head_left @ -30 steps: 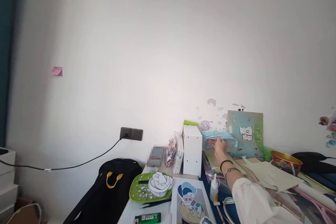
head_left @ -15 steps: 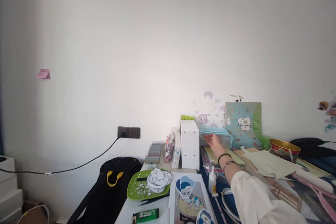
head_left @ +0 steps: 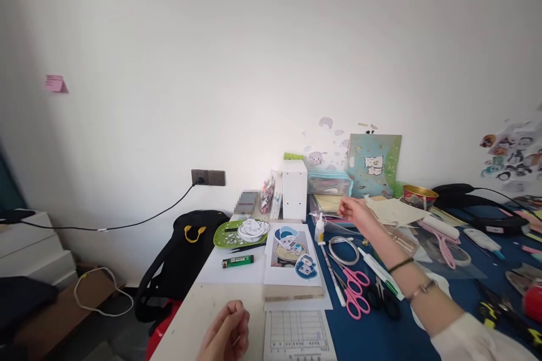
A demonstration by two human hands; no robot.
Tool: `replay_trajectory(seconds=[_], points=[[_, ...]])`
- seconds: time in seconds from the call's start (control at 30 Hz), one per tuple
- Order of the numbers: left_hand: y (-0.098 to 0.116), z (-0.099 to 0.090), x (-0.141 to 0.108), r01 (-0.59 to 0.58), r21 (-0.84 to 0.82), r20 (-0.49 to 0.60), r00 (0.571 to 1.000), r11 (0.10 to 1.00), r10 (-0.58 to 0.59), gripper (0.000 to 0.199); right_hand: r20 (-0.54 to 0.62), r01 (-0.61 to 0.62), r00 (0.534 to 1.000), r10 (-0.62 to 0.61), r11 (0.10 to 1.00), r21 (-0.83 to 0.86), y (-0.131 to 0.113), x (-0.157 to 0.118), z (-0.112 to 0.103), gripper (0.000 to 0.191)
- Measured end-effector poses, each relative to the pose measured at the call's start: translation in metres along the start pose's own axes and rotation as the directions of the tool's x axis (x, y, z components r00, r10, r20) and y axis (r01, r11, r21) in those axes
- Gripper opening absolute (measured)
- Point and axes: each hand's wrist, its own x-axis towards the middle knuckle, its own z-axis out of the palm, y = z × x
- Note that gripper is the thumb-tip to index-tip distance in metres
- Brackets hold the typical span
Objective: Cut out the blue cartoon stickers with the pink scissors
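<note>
My left hand (head_left: 227, 331) is over the near white part of the table, its fingers curled in and nothing showing in them. Out over the blue mat, my right hand (head_left: 355, 212) hangs in the air with loosely bent, closed fingers and no visible object. Just behind it stands a clear zip pencil case (head_left: 329, 185) with a light-blue edge, apart from the fingers. A small glue bottle (head_left: 320, 229) is to its left. Under the right arm lie pink-handled scissors (head_left: 354, 287) and a coiled white cable (head_left: 344, 250). Cut-out stickers (head_left: 305, 266) lie on a white board.
A green tray (head_left: 224, 235) with a paper cut-out and a green lighter (head_left: 237, 261) lie on the left. A white box (head_left: 294, 189) stands at the back. A black backpack (head_left: 186, 259) is beside the table. Pliers (head_left: 503, 307) and a pink-handled roller (head_left: 440, 237) lie right.
My right hand has come away from the pencil case, back toward me. My left hand has come into view. The view has tilted down, showing more of the table.
</note>
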Motion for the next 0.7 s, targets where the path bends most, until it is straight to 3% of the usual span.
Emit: replay_trajectory(seconds=[0.17, 0.3, 0.4, 0.47, 0.57, 0.7], points=[[0.036, 0.029, 0.032, -0.299, 0.338, 0.162, 0.953, 0.892, 0.258, 0.025, 0.023, 0.201, 0.979, -0.202, 0.945, -0.260, 0.040, -0.044, 0.002, 0.021], [0.035, 0.062, 0.071, -0.493, 0.536, 0.319, 0.870, 0.685, 0.376, 0.012, 0.208, 0.328, 0.943, -0.258, 0.817, -0.474, 0.059, -0.064, 0.014, 0.019], [0.025, 0.078, 0.089, -0.604, 0.600, 0.478, 0.797, 0.525, 0.370, 0.007, 0.398, 0.440, 0.886, -0.238, 0.702, -0.560, 0.064, -0.074, 0.021, 0.016], [0.020, 0.083, 0.093, -0.639, 0.625, 0.536, 0.769, 0.448, 0.349, 0.009, 0.478, 0.482, 0.855, -0.200, 0.645, -0.593, 0.066, -0.079, 0.023, 0.026], [0.015, 0.085, 0.093, -0.665, 0.652, 0.580, 0.747, 0.366, 0.325, 0.009, 0.515, 0.475, 0.850, -0.115, 0.591, -0.652, 0.071, -0.081, 0.025, 0.043], [0.010, 0.084, 0.092, -0.694, 0.658, 0.616, 0.719, 0.292, 0.323, 0.012, 0.518, 0.441, 0.855, -0.015, 0.548, -0.711, 0.077, -0.078, 0.027, 0.041]])
